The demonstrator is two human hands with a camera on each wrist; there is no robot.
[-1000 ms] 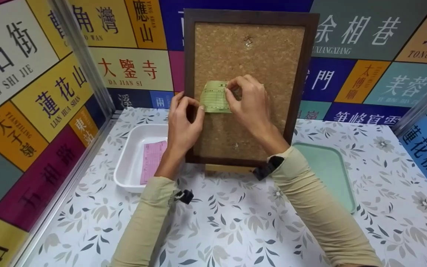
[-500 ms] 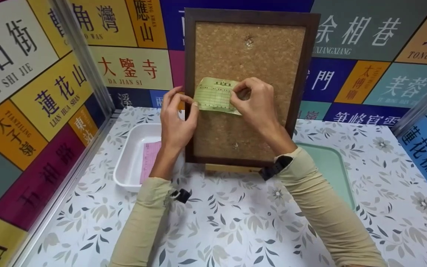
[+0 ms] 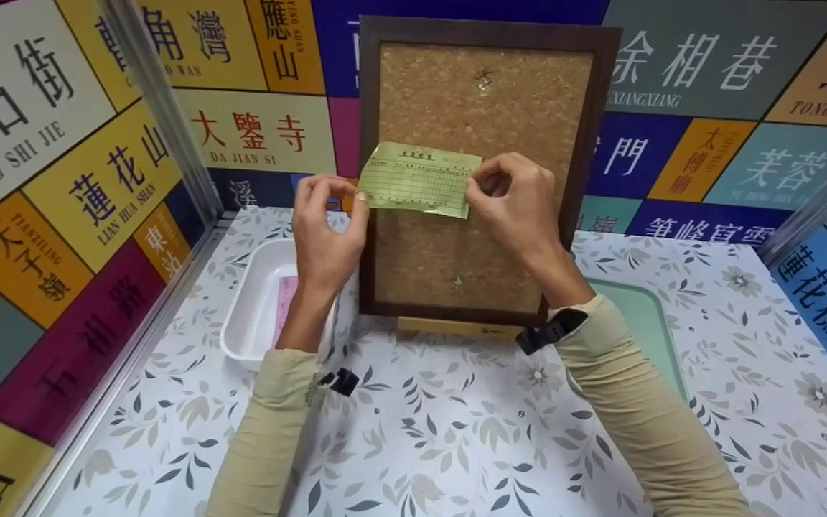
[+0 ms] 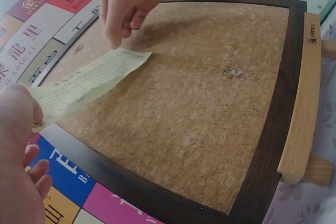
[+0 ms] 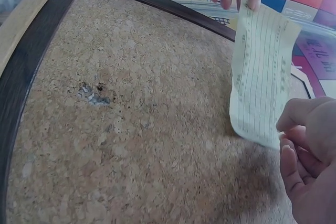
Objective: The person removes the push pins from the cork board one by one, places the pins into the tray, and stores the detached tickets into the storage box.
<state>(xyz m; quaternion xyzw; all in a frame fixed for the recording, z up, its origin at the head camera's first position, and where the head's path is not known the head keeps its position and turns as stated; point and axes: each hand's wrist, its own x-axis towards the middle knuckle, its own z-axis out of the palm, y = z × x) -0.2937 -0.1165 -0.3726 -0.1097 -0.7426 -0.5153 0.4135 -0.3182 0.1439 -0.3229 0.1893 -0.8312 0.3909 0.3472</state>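
A yellow-green printed receipt slip (image 3: 417, 181) is stretched between my two hands before an upright cork board (image 3: 471, 266) with a dark wooden frame. My left hand (image 3: 329, 233) pinches the slip's left edge between thumb and finger, beside the board's left frame. At the slip's right edge, the thumb and fingertips of my right hand (image 3: 517, 205) pinch it over the cork. From the left wrist view, the slip (image 4: 86, 82) bows slightly and seems to stand off the cork. The right wrist view shows the slip's lined face (image 5: 262, 72) and its lower edge near my right fingertips.
A white basin (image 3: 235, 323) with a pink slip (image 3: 284, 298) stands at the left, partly behind my left forearm. A pale green tray (image 3: 643, 323) lies at the right, partly under my right arm. The board rests on a light wooden stand (image 3: 449, 328).
My hands have moved apart, left hand leftward and right hand rightward. The slip has been drawn out flatter and wider, slightly higher, and more of its face shows.
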